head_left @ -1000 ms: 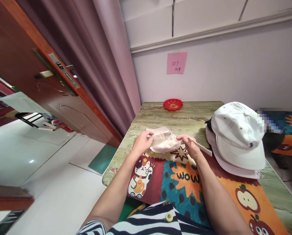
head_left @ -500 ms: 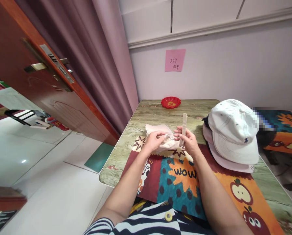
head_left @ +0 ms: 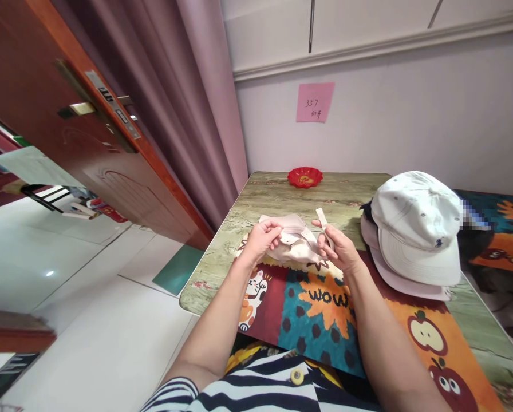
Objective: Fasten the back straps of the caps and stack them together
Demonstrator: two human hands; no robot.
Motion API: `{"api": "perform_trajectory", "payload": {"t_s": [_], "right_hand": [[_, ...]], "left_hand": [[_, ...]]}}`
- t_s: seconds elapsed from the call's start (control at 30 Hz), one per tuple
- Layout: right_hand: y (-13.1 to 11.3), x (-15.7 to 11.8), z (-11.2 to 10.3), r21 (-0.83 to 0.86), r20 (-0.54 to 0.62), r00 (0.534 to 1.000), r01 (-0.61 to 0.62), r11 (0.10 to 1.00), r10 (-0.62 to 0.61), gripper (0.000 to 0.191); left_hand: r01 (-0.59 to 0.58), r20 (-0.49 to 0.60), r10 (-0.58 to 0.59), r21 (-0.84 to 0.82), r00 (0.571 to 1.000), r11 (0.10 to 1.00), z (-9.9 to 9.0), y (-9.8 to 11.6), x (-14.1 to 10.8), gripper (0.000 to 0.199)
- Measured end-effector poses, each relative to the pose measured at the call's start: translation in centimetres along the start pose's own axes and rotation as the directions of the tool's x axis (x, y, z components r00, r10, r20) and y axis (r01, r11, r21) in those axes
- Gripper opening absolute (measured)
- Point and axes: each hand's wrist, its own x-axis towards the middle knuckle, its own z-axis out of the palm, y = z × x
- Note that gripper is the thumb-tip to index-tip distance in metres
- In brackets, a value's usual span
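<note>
A pale pink baseball cap (head_left: 298,250) lies on the patterned cloth in front of me, its brim pointing away. Above the cap's left side is my left hand (head_left: 261,240), thumb and fingers pinched together; whatever they hold is hidden. My right hand (head_left: 339,247) is at the cap's right side, its fingers curled round the light strap (head_left: 321,217). The strap's free end sticks up past the fingers. Between the two hands the cap's back opening shows, partly crumpled.
To the right stands a stack of caps, a white cap (head_left: 417,229) on top. A red scalloped dish (head_left: 305,177) sits near the wall. The printed cloth (head_left: 320,337) covers the table's (head_left: 209,274) near part. At left are a wooden door (head_left: 123,177) and a curtain (head_left: 188,114).
My hands have moved apart, the left one lifting off the cap's edge. The strap in my right hand now leans left and shows less length. The view has shifted slightly.
</note>
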Motion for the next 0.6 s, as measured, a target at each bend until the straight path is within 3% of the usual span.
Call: {"api": "perform_trajectory", "payload": {"t_s": [0.13,0.2,0.3,0.4,0.47,0.53,0.6], "right_hand": [[0.8,0.4,0.4,0.100,-0.065,0.997,0.041,0.994,-0.034,0.030],[1.0,0.6,0.1,0.119,-0.084,0.996,0.047,0.992,-0.037,0.024],[1.0,0.5,-0.5,0.140,-0.086,0.995,0.063,0.988,-0.051,0.018],[0.8,0.4,-0.5,0.157,-0.089,0.994,0.070,0.985,-0.056,0.018],[0.6,0.2,-0.3,0.141,-0.097,0.994,0.071,0.987,-0.057,0.021],[0.4,0.1,0.0,0.112,-0.085,0.994,0.073,0.991,-0.063,0.025],[0.3,-0.1,0.2,0.086,-0.049,0.997,0.071,0.994,-0.067,0.024]], "left_hand": [[-0.083,-0.083,0.090,0.085,0.992,0.993,-0.1,-1.2,-0.2,0.032],[-0.158,-0.097,0.183,0.224,0.978,0.962,-0.3,-1.4,-0.6,0.026],[-0.331,0.058,0.352,0.511,0.934,0.793,-0.3,-1.6,-1.2,0.031],[-0.448,0.247,0.384,0.631,0.890,0.633,0.2,-1.7,-1.5,0.041],[-0.421,0.252,0.341,0.632,0.906,0.651,0.4,-1.5,-1.3,0.026],[-0.324,0.203,0.253,0.555,0.946,0.766,0.5,-1.1,-1.0,0.013],[-0.185,0.145,0.137,0.397,0.980,0.899,0.2,-0.5,-0.6,0.014]]}}
